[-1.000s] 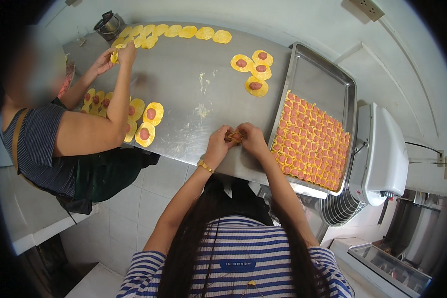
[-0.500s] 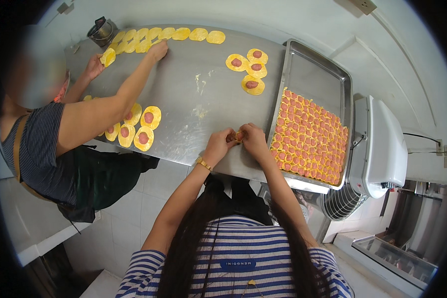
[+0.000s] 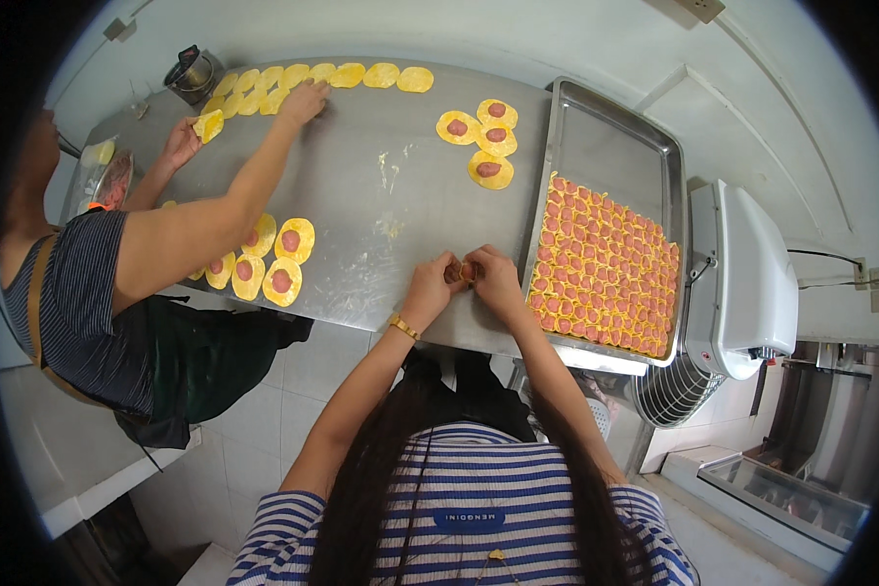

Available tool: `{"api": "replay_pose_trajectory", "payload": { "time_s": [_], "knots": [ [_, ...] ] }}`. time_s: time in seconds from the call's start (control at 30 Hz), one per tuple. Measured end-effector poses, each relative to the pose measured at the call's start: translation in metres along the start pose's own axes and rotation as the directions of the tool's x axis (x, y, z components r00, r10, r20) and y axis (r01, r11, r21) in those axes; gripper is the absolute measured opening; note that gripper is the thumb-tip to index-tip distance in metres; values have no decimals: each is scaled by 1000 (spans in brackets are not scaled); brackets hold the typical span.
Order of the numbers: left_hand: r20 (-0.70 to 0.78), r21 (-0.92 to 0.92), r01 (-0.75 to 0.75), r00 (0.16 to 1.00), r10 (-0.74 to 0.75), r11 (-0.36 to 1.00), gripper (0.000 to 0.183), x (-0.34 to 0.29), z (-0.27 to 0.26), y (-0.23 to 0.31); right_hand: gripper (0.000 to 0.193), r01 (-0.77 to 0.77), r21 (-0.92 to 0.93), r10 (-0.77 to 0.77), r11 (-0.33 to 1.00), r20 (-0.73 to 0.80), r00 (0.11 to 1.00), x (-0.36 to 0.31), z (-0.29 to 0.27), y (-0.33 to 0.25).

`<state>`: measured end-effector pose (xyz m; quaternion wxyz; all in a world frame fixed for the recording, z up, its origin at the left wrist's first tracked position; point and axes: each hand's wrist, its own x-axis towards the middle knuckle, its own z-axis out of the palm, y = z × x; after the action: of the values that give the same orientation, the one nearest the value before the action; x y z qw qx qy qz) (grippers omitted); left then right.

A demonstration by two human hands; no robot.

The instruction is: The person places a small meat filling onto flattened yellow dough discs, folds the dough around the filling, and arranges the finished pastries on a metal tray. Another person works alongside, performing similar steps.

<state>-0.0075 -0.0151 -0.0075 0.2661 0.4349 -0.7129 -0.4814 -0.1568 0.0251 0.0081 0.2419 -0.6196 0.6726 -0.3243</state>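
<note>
Left hand (image 3: 428,290): fingers curled nearly together, pinching a small filled dumpling (image 3: 470,272) over the near edge of the tabletop (image 3: 347,200)
Right hand (image 3: 499,282): fingers bunched on that dumpling's 3 o'clock side, gripping it too; exact fingertip spots are kinda hard to make out
Tray (image 3: 615,137): about 2 o'clock from the dumpling, near part packed with pink-topped dumplings (image 3: 606,269)
Filled wrappers (image 3: 491,172): four bunched at 12 o'clock
Co-worker's hands: around 10 o'clock, one (image 3: 183,143) holding a yellow wrapper (image 3: 208,126), other (image 3: 305,103) at the plain wrappers (image 3: 382,76)
</note>
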Motion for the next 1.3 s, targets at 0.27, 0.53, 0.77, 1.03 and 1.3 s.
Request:
{"api": "replay_pose_trajectory", "payload": {
  "time_s": [0.27,0.53,0.77,1.03,1.3],
  "knots": [
    [-18,-47,-10,1000,9,999,20,0,-2,3,31,-54,-59,55,997,10,998,-3,1,-3],
    [-18,49,-41,999,42,998,20,0,-2,1,28,-5,-108,3,994,-20,1000,-6,1,-3],
    [-19,-28,-18,1000,18,999,22,-6,0,4,25,67,24,-63,997,-117,991,-5,-5,-3],
    [-50,-42,-42,998,40,998,25,-3,1,0,41,-24,-37,24,999,0,1000,-5,-6,-6],
    [-105,47,-118,987,122,992,25,1,4,-1,33,-14,-2,14,1000,28,1000,-3,-7,-3]
  ]
}}
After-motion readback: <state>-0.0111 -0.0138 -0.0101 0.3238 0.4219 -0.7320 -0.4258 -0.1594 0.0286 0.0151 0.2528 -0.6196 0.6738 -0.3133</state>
